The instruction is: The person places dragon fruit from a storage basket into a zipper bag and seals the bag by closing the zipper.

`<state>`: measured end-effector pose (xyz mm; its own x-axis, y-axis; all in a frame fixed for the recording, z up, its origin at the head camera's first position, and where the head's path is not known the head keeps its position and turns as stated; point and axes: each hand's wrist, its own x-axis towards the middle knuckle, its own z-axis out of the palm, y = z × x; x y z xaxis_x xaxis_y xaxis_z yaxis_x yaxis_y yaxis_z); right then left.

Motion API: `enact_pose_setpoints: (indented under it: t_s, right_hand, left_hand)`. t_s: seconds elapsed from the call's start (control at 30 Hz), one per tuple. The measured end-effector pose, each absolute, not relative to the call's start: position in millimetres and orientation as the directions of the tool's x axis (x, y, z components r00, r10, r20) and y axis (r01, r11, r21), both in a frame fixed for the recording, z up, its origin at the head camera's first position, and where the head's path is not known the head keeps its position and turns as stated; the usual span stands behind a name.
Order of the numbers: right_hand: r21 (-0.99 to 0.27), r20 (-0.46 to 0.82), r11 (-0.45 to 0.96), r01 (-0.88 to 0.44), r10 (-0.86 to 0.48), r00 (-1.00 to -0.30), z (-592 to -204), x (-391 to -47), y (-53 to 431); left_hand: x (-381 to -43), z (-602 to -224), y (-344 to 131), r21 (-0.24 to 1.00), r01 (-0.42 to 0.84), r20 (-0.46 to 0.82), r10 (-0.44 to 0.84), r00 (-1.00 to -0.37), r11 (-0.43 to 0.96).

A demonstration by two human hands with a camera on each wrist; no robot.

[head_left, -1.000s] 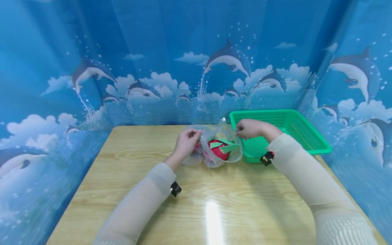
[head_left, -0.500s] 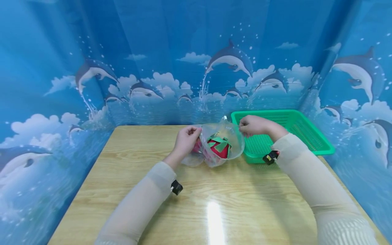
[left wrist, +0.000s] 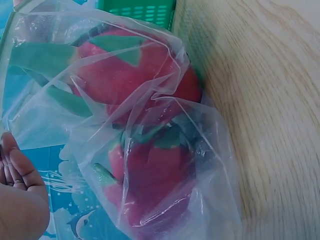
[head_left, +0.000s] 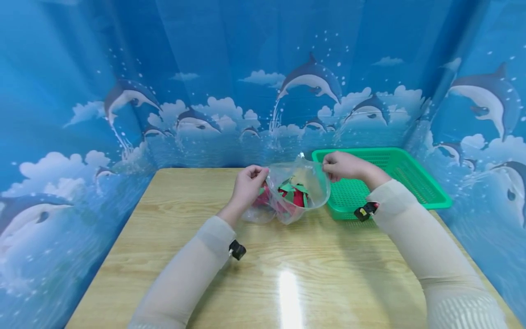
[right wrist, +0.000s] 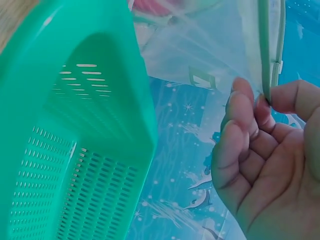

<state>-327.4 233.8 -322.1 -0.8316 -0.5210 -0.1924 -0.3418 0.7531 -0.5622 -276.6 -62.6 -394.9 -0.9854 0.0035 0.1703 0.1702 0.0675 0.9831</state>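
Note:
A clear zip bag (head_left: 271,170) stands on the table with its mouth spread wide. My left hand (head_left: 246,188) pinches the left edge of the mouth between thumb and finger. Opposite it, the thumb and finger of my right hand (head_left: 344,165) pinch the right edge, along the green-tinted zip strip (right wrist: 265,50). Two red dragon fruits with green scales show through the plastic in the left wrist view: an upper dragon fruit (left wrist: 125,75) and a lower dragon fruit (left wrist: 160,175). From the head view, a green-tipped dragon fruit (head_left: 300,198) appears inside the mouth.
A green perforated plastic basket (head_left: 402,183) stands to the right, close beside the bag and under my right hand. The wooden table (head_left: 197,196) ends at the back against a blue dolphin-print curtain (head_left: 230,68).
The bag's mouth has been pulled wider and rounder, its rim rising over the dragon fruit. My right hand has shifted slightly right; both hands keep their pinch.

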Motion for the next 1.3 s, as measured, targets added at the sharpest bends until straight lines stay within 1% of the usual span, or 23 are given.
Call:
enact_pose_setpoints:
  t_s: [0.2, 0.43, 0.63, 0.8, 1.3]
  right_hand:
    - [-0.603, -0.156, 0.728, -0.327, -0.509, -0.847, -318, -325, 232]
    - [-0.641, -0.119, 0.699, -0.318, -0.499, -0.858, -313, -324, 230]
    - [-0.7, -0.092, 0.656, -0.284, -0.476, -0.874, -309, -322, 229]
    - [-0.736, -0.037, 0.619, -0.274, -0.441, -0.897, -308, -324, 227]
    - [-0.831, 0.057, 0.487, -0.27, -0.407, -0.912, -297, -324, 214]
  left_hand:
    - [-275, -389, -67, 0.983, 0.171, 0.171, 0.012, -0.985, 0.068]
    - [-277, -382, -69, 0.971, 0.211, 0.213, -0.01, -0.977, 0.111]
    - [-276, -372, -66, 0.957, 0.257, 0.258, 0.004, -0.966, 0.136]
    - [-276, -364, -66, 0.951, 0.283, 0.286, -0.006, -0.958, 0.129]
    - [-275, -338, -76, 0.94, 0.319, 0.328, -0.064, -0.942, 0.118]
